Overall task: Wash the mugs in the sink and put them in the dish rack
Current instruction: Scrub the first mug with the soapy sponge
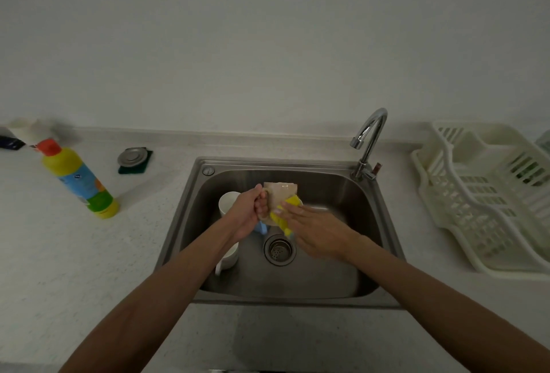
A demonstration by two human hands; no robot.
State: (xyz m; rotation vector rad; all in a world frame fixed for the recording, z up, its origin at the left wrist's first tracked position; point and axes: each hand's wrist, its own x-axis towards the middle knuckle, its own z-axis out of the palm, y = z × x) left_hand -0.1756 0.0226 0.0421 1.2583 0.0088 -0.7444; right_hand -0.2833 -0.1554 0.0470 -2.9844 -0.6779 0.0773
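**Scrubbing the tan mug over the basin**

Head view: you are in the scrub step. Your left hand (248, 213) is curled round the handle of the tan mug (279, 194), holding it up over the sink (333, 274). Your right hand (315, 229) lays fairly straight fingers across the yellow sponge (290, 202), pressing it to the mug's side; the thumb is hidden.

A white mug (227, 204) sits in the basin just left of your left hand. A second white mug (230, 256) lies under that forearm. Something blue (262, 228) peeks out below the hand, too covered to name. None of the mugs in view is racked yet, so this looks like an early stage.

The next move, I judge, calls for a rinse under the tap (369, 140), which shows no running water. After that comes a carry to the right to the dish rack (464, 211).

The mug looks matt and ceramic, likely slippery once soapy, so keep hold of the handle. The sponge is soft and squashes under your fingers. The basin is brushed steel, hard on ceramic if the mug drops. The rack is pale slotted plastic, light enough that it may shift if a mug is set down hard
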